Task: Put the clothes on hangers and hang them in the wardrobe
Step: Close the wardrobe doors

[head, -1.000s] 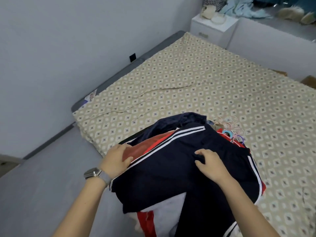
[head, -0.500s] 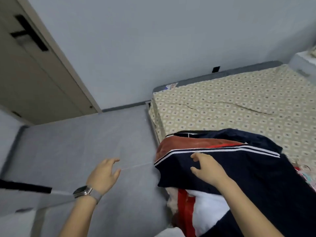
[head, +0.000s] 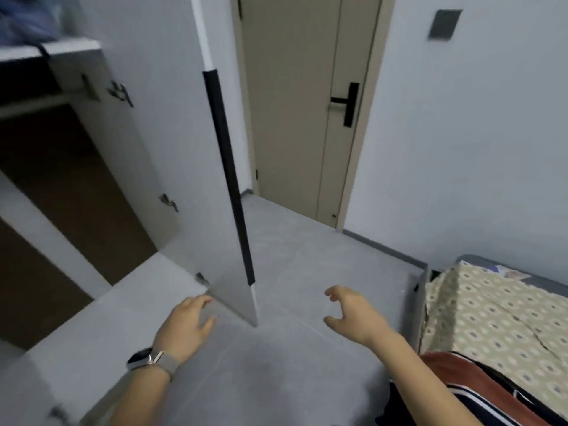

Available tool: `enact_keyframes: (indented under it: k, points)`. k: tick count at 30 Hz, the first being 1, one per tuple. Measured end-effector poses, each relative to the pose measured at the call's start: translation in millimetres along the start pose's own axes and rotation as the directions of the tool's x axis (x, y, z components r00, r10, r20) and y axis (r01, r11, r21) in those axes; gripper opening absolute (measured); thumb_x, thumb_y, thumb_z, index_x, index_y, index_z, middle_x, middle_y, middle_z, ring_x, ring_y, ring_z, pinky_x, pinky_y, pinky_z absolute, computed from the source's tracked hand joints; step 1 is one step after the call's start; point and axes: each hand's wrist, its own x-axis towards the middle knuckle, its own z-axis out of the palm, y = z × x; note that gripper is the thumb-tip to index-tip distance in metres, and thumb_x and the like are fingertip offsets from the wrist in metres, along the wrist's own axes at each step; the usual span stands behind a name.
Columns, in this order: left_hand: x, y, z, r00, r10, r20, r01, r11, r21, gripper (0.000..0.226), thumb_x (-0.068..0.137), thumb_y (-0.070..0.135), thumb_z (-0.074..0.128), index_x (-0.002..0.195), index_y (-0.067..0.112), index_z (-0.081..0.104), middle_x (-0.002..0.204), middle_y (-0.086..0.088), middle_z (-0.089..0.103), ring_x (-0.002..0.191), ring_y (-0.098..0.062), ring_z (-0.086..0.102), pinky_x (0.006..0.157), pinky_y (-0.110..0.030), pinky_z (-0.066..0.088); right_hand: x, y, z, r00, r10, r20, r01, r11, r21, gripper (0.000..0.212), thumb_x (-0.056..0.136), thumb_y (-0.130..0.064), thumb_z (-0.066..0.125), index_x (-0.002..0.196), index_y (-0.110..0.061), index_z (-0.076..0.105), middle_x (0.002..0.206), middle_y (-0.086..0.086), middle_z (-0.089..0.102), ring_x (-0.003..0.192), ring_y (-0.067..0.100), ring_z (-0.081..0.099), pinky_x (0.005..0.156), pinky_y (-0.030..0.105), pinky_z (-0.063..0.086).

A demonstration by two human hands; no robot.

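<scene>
The wardrobe (head: 46,179) stands open at the left, its inside dark, with one grey door (head: 172,155) swung out towards me; a black strip handle runs down that door's edge. The pile of clothes (head: 479,392), navy with white stripes and rust red, lies on the bed corner at the lower right, partly behind my right forearm. My left hand (head: 184,325), with a watch on the wrist, hovers empty near the bottom of the open door. My right hand (head: 353,316) is empty too, fingers curled apart, over the floor.
A beige room door (head: 304,103) with a black handle is shut behind the wardrobe door. The bed (head: 498,305) with its patterned cover fills the right edge. Grey tiled floor (head: 295,364) lies between wardrobe and bed. A second wardrobe door (head: 61,358) is at the lower left.
My view has swung left from the bed to the wardrobe. Both hands have come off the navy clothes, the right one last, and now hang empty over the floor.
</scene>
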Motion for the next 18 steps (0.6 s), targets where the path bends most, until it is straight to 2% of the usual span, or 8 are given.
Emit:
enact_keyframes:
  k: [3,7,12,14,18]
  points:
    - [1.2,-7.1,-21.3,0.994,-0.063,-0.089,0.063,0.998,-0.007,0.038,0.088,0.023,0.061,0.125,0.015,0.056,0.119,-0.006,0.059,0.111,-0.02,0.055,0.095,-0.027,0.04,36.3,-41.2,-5.9,0.99,-0.137,0.031,0.137,0.99,-0.017,0.057,0.09,-0.032,0.064,0.14,-0.017,0.042,0.136,0.002,0.053,0.125,0.019,0.05,0.101,0.03,0.043]
    - [27.8,7.4,-46.5,0.974,-0.078,-0.211,0.079,0.997,-0.002,0.038,0.091,0.03,0.056,0.127,0.019,0.053,0.121,0.0,0.057,0.113,-0.016,0.053,0.096,-0.028,0.042,89.0,-86.1,-25.4,0.951,-0.308,0.04,0.309,0.95,-0.05,0.056,0.09,-0.032,0.064,0.14,-0.018,0.043,0.136,0.002,0.053,0.123,0.018,0.051,0.1,0.03,0.045]
    - [75.7,37.1,-99.8,0.948,-0.09,-0.305,0.122,0.988,0.09,0.042,0.093,0.034,0.051,0.133,0.022,0.047,0.129,0.003,0.052,0.119,-0.015,0.049,0.096,-0.027,0.042,155.9,-123.6,-84.6,0.888,-0.459,0.027,0.46,0.886,-0.049,0.059,0.092,-0.032,0.061,0.144,-0.017,0.036,0.138,0.0,0.05,0.125,0.019,0.05,0.097,0.029,0.045]
    - [90.9,47.9,-124.2,0.94,-0.088,-0.331,0.137,0.982,0.127,0.042,0.093,0.036,0.05,0.134,0.023,0.045,0.131,0.002,0.051,0.119,-0.016,0.049,0.097,-0.03,0.043,180.8,-138.1,-114.6,0.863,-0.505,-0.009,0.505,0.863,0.0,0.063,0.093,-0.029,0.061,0.146,-0.014,0.03,0.141,0.003,0.047,0.127,0.02,0.048,0.1,0.029,0.043]
    - [104.7,64.5,-169.2,0.899,-0.109,-0.424,0.199,0.965,0.174,0.043,0.093,0.037,0.049,0.135,0.025,0.044,0.13,0.002,0.051,0.117,-0.016,0.05,0.093,-0.036,0.048,226.1,-178.4,-166.0,0.823,-0.543,-0.168,0.565,0.811,0.149,0.068,0.096,-0.024,0.058,0.15,-0.007,0.022,0.146,0.013,0.042,0.132,0.027,0.044,0.109,0.038,0.039]
